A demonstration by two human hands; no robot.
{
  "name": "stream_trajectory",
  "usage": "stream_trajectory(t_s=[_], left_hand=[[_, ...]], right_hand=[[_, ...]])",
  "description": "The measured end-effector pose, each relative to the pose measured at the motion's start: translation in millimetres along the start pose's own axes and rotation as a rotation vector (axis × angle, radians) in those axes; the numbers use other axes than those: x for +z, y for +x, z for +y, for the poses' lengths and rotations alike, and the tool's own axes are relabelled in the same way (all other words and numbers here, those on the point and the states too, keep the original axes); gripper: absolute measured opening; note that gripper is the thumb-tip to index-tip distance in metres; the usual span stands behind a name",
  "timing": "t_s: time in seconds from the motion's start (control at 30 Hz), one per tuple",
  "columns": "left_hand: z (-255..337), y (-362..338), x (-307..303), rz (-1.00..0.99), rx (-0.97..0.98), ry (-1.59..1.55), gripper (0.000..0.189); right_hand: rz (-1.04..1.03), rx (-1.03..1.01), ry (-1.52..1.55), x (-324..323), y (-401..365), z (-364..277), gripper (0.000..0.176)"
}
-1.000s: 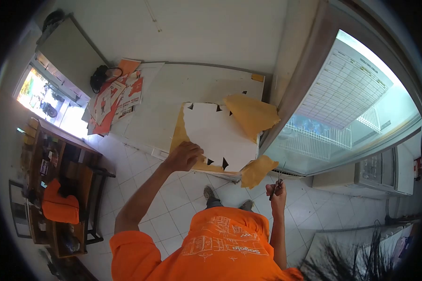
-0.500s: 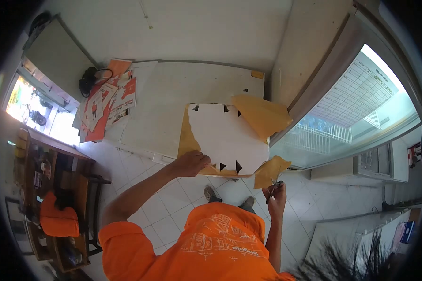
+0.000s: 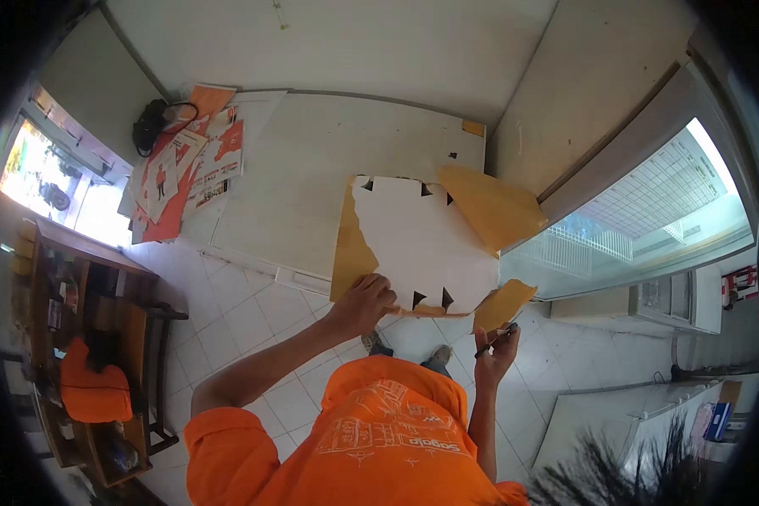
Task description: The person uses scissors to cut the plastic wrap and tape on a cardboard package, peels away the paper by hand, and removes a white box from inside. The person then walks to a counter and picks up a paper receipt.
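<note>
A white sheet with dark triangular notches along its edges lies over brown paper. The brown paper shows along the left side, as a large flap at the upper right and as a smaller flap at the lower right. My left hand is closed on the near left edge of the sheet and brown paper. Scissors are in my right hand, just below the smaller flap. The blades are hard to make out against the paper.
The sheet lies at the near edge of a white table. Red and white printed papers and a black bag occupy its left end. A glass-door fridge stands at right, a wooden shelf at left.
The view has shifted a little, so the sheet appears farther right. My left hand keeps its hold on the edge. The scissors in my right hand have turned slightly beside the lower brown flap.
</note>
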State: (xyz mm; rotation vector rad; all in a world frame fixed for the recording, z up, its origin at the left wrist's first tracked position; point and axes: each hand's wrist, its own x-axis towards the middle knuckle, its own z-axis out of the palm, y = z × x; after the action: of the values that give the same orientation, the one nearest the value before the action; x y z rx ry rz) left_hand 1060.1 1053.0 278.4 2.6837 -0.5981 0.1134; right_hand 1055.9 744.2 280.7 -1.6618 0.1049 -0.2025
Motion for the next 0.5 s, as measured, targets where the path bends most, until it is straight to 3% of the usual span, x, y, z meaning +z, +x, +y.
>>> stream_trajectory(t_s=[0.1,0.17,0.2,0.27,0.3,0.37,0.5], left_hand=[[-1,0,5,0.163,0.062,-0.108,0.017],[9,-5,-3,-0.193,0.077,0.007,0.017],[13,-8,-3,-0.189,0.072,0.003,0.017],[20,-19,-1,-0.440,-0.088,0.064,0.019],[23,-28,4,-0.444,-0.094,0.062,0.019],[26,-48,22,-0.070,-0.007,-0.011,0.019],[28,-80,35,0.069,-0.039,-0.272,0.026]], right_hand=[[0.004,-0.061,-0.066,6,3,-6,0.038],[-0.014,-0.114,-0.119,7,8,-8,0.040],[-0.033,-0.153,-0.156,8,9,-9,0.041],[-0.058,-0.186,-0.187,10,10,-11,0.042],[-0.071,-0.171,-0.209,11,10,-12,0.043],[-0.085,-0.155,-0.230,8,10,-10,0.044],[-0.179,-0.087,-0.259,2,12,-3,0.041]])
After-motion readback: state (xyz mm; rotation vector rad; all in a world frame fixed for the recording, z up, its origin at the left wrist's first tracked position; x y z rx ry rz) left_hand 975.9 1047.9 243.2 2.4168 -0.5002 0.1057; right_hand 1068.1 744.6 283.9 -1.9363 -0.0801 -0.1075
